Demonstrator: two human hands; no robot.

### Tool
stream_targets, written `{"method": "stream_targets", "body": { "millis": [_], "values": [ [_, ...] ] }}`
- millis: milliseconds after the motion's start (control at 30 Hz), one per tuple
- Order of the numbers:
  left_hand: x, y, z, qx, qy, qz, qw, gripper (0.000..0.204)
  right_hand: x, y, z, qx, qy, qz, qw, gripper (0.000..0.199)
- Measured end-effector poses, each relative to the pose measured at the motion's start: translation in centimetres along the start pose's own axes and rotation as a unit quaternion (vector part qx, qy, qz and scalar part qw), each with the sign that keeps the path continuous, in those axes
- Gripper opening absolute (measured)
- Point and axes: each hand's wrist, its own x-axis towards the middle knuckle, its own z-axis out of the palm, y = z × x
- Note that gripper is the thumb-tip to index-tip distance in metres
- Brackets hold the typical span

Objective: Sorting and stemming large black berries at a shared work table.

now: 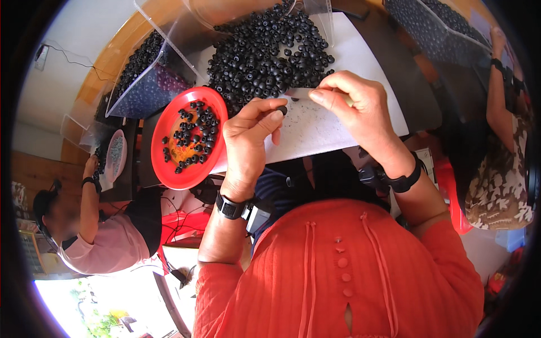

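Note:
My left hand (246, 135) pinches a small round black part (282, 110) between thumb and fingertips, just above the white board (315, 135). Between the thumb and fingers of my right hand (360, 107) is a thin, flat, pale blade-like tool (300, 93). Its tip points left, close above the held part; whether they touch, I cannot tell. Beyond both hands spreads a big heap of similar black parts (265, 56), hollow and ring-like. Left of my left hand, a red plate (160, 143) carries more black parts, scattered over its middle.
Clear plastic bins stand at the far left (143, 93) and far right (437, 28), each with black parts inside. Fine dark crumbs lie on the board near my hands. One co-worker (107, 236) works at the left beside a pink dish (116, 155), another (501, 169) at the right.

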Motion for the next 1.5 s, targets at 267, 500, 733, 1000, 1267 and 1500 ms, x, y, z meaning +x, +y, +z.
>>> {"method": "stream_targets", "body": {
  "millis": [267, 500, 733, 1000, 1267, 1500],
  "values": [
    [0.0, -1.7, 0.0, -0.287, 0.003, -0.056, 0.956, 0.027, -0.2, 0.9, 2.5, -0.008, -0.016, -0.045, 0.999, 0.023],
    [0.0, -2.4, -0.1, -0.319, -0.018, -0.029, 0.947, 0.025, -0.4, 1.3, 2.0, 0.0, 0.007, -0.009, 1.0, 0.027],
    [-0.2, -2.6, -0.3, -0.324, -0.037, -0.018, 0.945, 0.025, -0.8, 1.1, 1.9, -0.075, -0.038, -0.04, 0.996, 0.03],
    [-0.6, -1.9, 0.2, -0.286, -0.012, -0.027, 0.958, 0.025, -0.7, 1.3, 2.3, -0.064, -0.009, -0.061, 0.996, 0.044],
    [-0.7, -2.3, 0.0, -0.252, -0.022, -0.015, 0.967, 0.026, -0.7, 1.5, 2.3, -0.075, -0.021, -0.067, 0.995, 0.045],
    [-0.8, -2.2, 0.6, -0.228, 0.007, -0.002, 0.974, 0.027, -0.7, 1.2, 2.1, -0.079, -0.029, -0.064, 0.994, 0.046]
  ]
}}
